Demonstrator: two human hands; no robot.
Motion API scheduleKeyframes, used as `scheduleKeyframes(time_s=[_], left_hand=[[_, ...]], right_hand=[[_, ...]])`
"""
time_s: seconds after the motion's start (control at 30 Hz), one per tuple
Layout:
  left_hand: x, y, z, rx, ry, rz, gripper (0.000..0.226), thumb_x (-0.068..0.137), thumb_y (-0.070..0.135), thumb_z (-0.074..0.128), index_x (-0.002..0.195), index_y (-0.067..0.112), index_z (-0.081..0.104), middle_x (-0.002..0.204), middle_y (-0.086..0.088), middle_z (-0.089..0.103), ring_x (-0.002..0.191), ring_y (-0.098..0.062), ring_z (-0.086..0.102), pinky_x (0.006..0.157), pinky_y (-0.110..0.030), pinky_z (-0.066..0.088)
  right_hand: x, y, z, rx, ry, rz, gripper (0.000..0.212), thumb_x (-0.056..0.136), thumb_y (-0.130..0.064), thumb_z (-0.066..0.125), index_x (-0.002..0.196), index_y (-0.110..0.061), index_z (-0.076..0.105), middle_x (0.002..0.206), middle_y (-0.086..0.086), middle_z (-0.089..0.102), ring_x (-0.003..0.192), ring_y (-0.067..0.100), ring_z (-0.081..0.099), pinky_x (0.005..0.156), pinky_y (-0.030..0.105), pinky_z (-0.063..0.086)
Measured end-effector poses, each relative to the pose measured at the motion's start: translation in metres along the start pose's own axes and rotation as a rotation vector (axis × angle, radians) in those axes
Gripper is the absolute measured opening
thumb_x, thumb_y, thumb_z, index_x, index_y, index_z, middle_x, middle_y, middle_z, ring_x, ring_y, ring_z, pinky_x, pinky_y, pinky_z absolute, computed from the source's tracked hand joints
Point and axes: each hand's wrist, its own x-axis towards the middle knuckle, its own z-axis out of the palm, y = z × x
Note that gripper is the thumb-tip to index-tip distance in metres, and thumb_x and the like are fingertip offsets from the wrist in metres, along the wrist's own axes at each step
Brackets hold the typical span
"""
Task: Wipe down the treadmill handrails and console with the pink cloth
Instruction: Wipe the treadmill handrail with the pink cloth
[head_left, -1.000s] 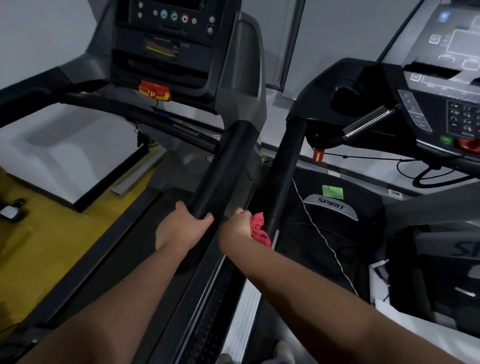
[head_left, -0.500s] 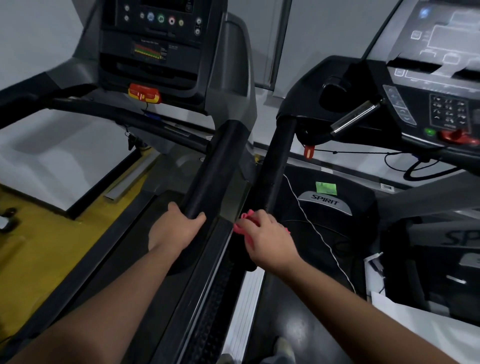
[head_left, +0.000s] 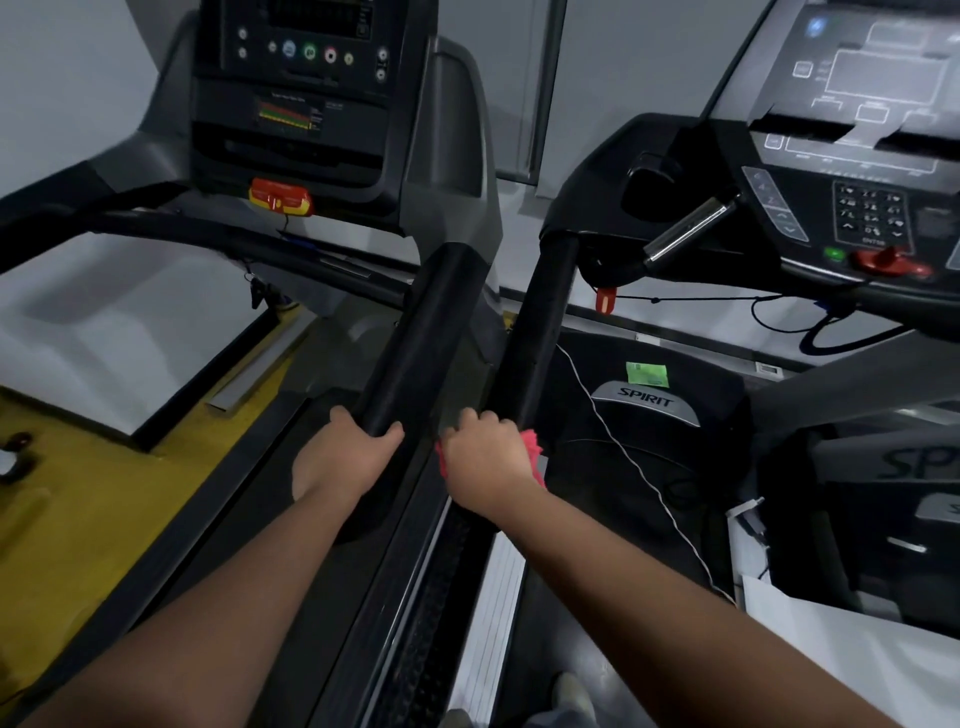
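**Cloth clamped at the low end of the right rail**

The right hand (head_left: 485, 462) is wrapped over the near, low end of the right rail (head_left: 540, 322). The cloth (head_left: 532, 441) is bunched between palm and rail, and pink shows at either side of the hand. Its fingers (head_left: 470, 418) curl round the rail and are mostly hidden, so the grasp seems to take in cloth and rail together.

The rail's long axis runs away and upward from this hand to the console (head_left: 831, 156) at its top end. Nearly all of the rail lies beyond the fingers in that direction. I judge the coming stroke to be a slide up along it, with the grip kept closed on the cloth.

The left hand (head_left: 343, 462) is clenched round the low end of the left rail (head_left: 415, 353), which runs just beside the right rail and roughly parallel to it. It holds no cloth, so the right hand is the working one. The console work probably comes later.
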Motion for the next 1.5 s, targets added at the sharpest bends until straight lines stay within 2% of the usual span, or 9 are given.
scheduleKeyframes(time_s=[0.17, 0.3, 0.53, 0.6, 0.7, 0.83, 0.97, 1.3, 1.5], left_hand=[[0.0, -0.005, 0.002, -0.014, -0.002, 0.011, 0.063, 0.086, 0.064, 0.047, 0.122, 0.012, 0.044, 0.08, 0.001, 0.057, 0.065, -0.015, 0.054, 0.054, -0.029, 0.044], [0.0, -0.007, 0.003, -0.033, 0.004, 0.014, 0.065, 0.086, 0.063, 0.049, 0.123, 0.01, 0.045, 0.082, 0.0, 0.058, 0.066, -0.017, 0.055, 0.054, -0.029, 0.044], [0.0, -0.006, 0.005, -0.021, 0.007, 0.007, 0.066, 0.086, 0.063, 0.049, 0.124, 0.01, 0.044, 0.083, 0.0, 0.056, 0.069, -0.019, 0.055, 0.054, -0.029, 0.043], [0.0, -0.004, 0.005, -0.023, 0.012, 0.003, 0.065, 0.087, 0.061, 0.049, 0.124, 0.009, 0.044, 0.079, 0.002, 0.052, 0.066, -0.017, 0.052, 0.053, -0.028, 0.041], [-0.001, -0.005, 0.005, -0.022, 0.018, 0.009, 0.065, 0.087, 0.062, 0.049, 0.124, 0.009, 0.044, 0.075, 0.004, 0.05, 0.064, -0.015, 0.051, 0.052, -0.028, 0.041], [-0.002, -0.007, 0.004, -0.03, 0.004, 0.018, 0.061, 0.087, 0.062, 0.048, 0.12, 0.011, 0.046, 0.079, 0.001, 0.056, 0.067, -0.017, 0.055, 0.054, -0.029, 0.045], [-0.002, -0.005, 0.004, -0.023, 0.015, 0.01, 0.059, 0.086, 0.062, 0.048, 0.115, 0.011, 0.047, 0.08, 0.0, 0.056, 0.068, -0.018, 0.056, 0.057, -0.03, 0.048], [0.001, -0.001, 0.005, 0.03, 0.038, 0.003, 0.057, 0.086, 0.061, 0.047, 0.112, 0.01, 0.046, 0.082, -0.005, 0.058, 0.068, -0.023, 0.057, 0.055, -0.03, 0.046], [-0.002, -0.002, 0.003, 0.02, 0.033, 0.011, 0.06, 0.085, 0.062, 0.048, 0.115, 0.01, 0.047, 0.083, -0.005, 0.058, 0.07, -0.023, 0.057, 0.055, -0.03, 0.044]], right_hand=[[-0.018, 0.023, 0.016, 0.274, 0.232, 0.075, 0.03, 0.09, -0.034, 0.043, 0.085, -0.015, 0.065, 0.075, 0.008, 0.057, 0.061, 0.031, 0.059, 0.051, 0.034, 0.044], [-0.046, 0.052, 0.037, 0.516, 0.228, 0.181, 0.036, 0.091, -0.038, 0.038, 0.111, -0.016, 0.058, 0.094, 0.005, 0.058, 0.076, 0.028, 0.062, 0.061, 0.035, 0.048], [-0.029, 0.031, 0.024, 0.3, 0.347, 0.191, 0.02, 0.083, -0.031, 0.052, 0.083, -0.015, 0.063, 0.071, 0.007, 0.058, 0.051, 0.029, 0.057, 0.048, 0.027, 0.032], [-0.017, 0.015, 0.014, 0.151, 0.243, 0.176, 0.019, 0.079, -0.027, 0.065, 0.091, -0.011, 0.063, 0.083, 0.011, 0.058, 0.064, 0.032, 0.06, 0.055, 0.03, 0.034], [-0.005, 0.005, 0.007, 0.072, 0.078, 0.119, 0.029, 0.092, -0.024, 0.049, 0.116, -0.008, 0.053, 0.111, 0.015, 0.052, 0.096, 0.035, 0.055, 0.076, 0.039, 0.041], [-0.017, 0.02, 0.017, 0.357, 0.275, 0.17, 0.027, 0.091, -0.032, 0.045, 0.087, -0.014, 0.064, 0.08, 0.008, 0.058, 0.065, 0.031, 0.06, 0.053, 0.032, 0.041], [-0.053, 0.05, 0.042, 0.75, 0.205, 0.395, 0.009, 0.091, -0.027, 0.048, 0.093, -0.018, 0.048, 0.096, 0.0, 0.054, 0.082, 0.025, 0.058, 0.061, 0.03, 0.036], [-0.035, 0.023, 0.029, 0.373, 0.357, 0.177, 0.03, 0.082, -0.033, 0.04, 0.089, -0.016, 0.065, 0.082, 0.005, 0.057, 0.065, 0.026, 0.059, 0.054, 0.031, 0.042], [0.006, -0.008, -0.001, -0.143, -0.05, 0.016, 0.031, 0.093, -0.025, 0.045, 0.119, -0.014, 0.057, 0.12, 0.012, 0.05, 0.108, 0.032, 0.046, 0.094, 0.043, 0.032]])
